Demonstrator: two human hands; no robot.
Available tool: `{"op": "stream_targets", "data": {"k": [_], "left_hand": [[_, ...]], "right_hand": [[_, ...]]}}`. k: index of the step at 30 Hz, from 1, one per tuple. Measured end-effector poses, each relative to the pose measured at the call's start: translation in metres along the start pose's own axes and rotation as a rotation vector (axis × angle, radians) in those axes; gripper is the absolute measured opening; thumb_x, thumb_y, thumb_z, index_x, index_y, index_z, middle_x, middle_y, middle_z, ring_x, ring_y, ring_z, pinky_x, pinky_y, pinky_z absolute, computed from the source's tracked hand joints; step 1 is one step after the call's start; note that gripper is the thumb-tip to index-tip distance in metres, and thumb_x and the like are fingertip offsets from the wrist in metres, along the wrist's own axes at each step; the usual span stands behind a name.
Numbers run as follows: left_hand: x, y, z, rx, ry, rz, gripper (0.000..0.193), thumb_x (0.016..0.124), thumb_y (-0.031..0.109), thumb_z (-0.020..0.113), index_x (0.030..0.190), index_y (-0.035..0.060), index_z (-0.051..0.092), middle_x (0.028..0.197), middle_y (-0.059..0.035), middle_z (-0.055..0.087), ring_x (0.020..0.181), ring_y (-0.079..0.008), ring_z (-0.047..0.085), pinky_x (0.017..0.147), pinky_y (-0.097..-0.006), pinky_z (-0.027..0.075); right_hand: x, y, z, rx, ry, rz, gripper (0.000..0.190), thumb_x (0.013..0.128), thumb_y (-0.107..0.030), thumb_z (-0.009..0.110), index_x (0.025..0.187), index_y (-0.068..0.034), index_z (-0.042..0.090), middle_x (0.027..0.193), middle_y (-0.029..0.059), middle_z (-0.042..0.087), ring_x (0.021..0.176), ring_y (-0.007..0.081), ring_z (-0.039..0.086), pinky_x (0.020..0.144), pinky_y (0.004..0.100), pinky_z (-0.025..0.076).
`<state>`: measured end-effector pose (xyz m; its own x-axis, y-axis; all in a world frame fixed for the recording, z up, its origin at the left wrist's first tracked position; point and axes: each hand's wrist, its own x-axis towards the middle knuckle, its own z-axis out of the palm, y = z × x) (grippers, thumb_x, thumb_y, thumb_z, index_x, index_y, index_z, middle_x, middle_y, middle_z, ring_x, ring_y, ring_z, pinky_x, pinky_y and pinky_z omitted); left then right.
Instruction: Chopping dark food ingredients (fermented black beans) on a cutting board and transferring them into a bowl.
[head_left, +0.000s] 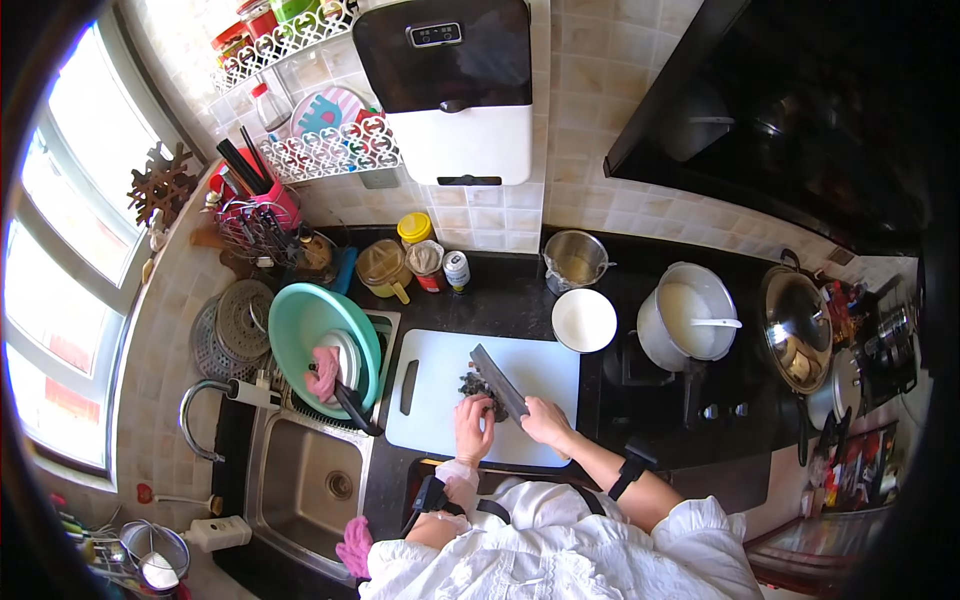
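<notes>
A white plastic cutting board (435, 375) lies on the black counter in front of me, its handle slot on the left side. My right hand (546, 421) grips a cleaver (498, 381) by the handle, and its broad blade slants up and left across the board. Dark, finely cut food (472, 385) is heaped along the blade's left side. On the near end of this heap, my left hand (474, 427) rests with bent fingers, holding the food close to the blade. Its fingertips and part of the food are partly hidden.
Left of the board are a green basin (282, 330) of dishes and a steel sink (300, 465). A white bowl (584, 320) and steel pot (576, 259) stand behind its right corner. Farther right, a pot with a white spoon (716, 323) sits by the cooktop (660, 435).
</notes>
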<state>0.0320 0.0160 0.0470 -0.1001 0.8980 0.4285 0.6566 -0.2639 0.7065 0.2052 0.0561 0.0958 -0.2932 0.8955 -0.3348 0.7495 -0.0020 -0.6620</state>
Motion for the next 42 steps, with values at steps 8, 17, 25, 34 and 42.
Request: {"op": "stream_targets", "data": {"k": [8, 17, 25, 34, 42], "left_hand": [[-0.005, -0.006, 0.003, 0.073, -0.045, 0.021, 0.021, 0.078, 0.005, 0.063, 0.1, 0.0052, 0.062, 0.107, -0.012, 0.061, 0.099, -0.032, 0.056, 0.089, -0.0405, 0.042], [0.035, -0.002, -0.004, -0.057, 0.108, -0.067, 0.029, 0.082, 0.0, 0.058, 0.11, 0.0009, 0.059, 0.113, -0.0183, 0.058, 0.108, -0.0358, 0.055, 0.095, -0.0411, 0.043], [0.017, -0.019, -0.004, 0.085, -0.015, 0.073, 0.01, 0.081, 0.006, 0.064, 0.09, 0.0056, 0.063, 0.098, -0.0105, 0.063, 0.093, -0.0292, 0.056, 0.086, -0.0416, 0.043], [0.005, -0.028, -0.007, 0.026, 0.042, -0.095, 0.007, 0.083, 0.009, 0.065, 0.087, 0.0063, 0.07, 0.098, -0.0094, 0.062, 0.099, -0.0291, 0.054, 0.089, -0.0394, 0.044], [0.037, -0.028, -0.04, -0.246, 0.234, -0.257, 0.007, 0.083, 0.004, 0.064, 0.09, 0.0034, 0.065, 0.089, -0.0076, 0.063, 0.083, -0.0209, 0.06, 0.07, -0.0311, 0.046]], "right_hand": [[0.001, -0.006, 0.0, -0.006, 0.028, -0.012, 0.029, 0.08, -0.016, 0.054, 0.102, -0.002, 0.067, 0.101, 0.0245, 0.066, 0.098, 0.0425, 0.062, 0.086, 0.0491, 0.048], [-0.015, -0.004, -0.016, -0.004, -0.103, -0.031, 0.033, 0.081, -0.018, 0.06, 0.107, 0.003, 0.061, 0.098, 0.0273, 0.066, 0.098, 0.0422, 0.063, 0.085, 0.0487, 0.049], [-0.014, 0.002, 0.0, -0.027, -0.026, 0.002, 0.04, 0.082, -0.019, 0.059, 0.117, 0.002, 0.059, 0.105, 0.026, 0.066, 0.1, 0.0411, 0.062, 0.088, 0.0484, 0.048], [-0.03, 0.014, -0.009, -0.193, 0.1, -0.1, 0.023, 0.087, -0.021, 0.055, 0.099, -0.003, 0.061, 0.082, 0.0228, 0.067, 0.077, 0.0427, 0.065, 0.072, 0.0529, 0.051], [-0.024, 0.044, -0.009, -0.429, 0.289, -0.305, 0.023, 0.079, -0.016, 0.066, 0.096, -0.008, 0.053, 0.078, 0.0138, 0.065, 0.07, 0.0345, 0.066, 0.06, 0.0474, 0.05]]}}
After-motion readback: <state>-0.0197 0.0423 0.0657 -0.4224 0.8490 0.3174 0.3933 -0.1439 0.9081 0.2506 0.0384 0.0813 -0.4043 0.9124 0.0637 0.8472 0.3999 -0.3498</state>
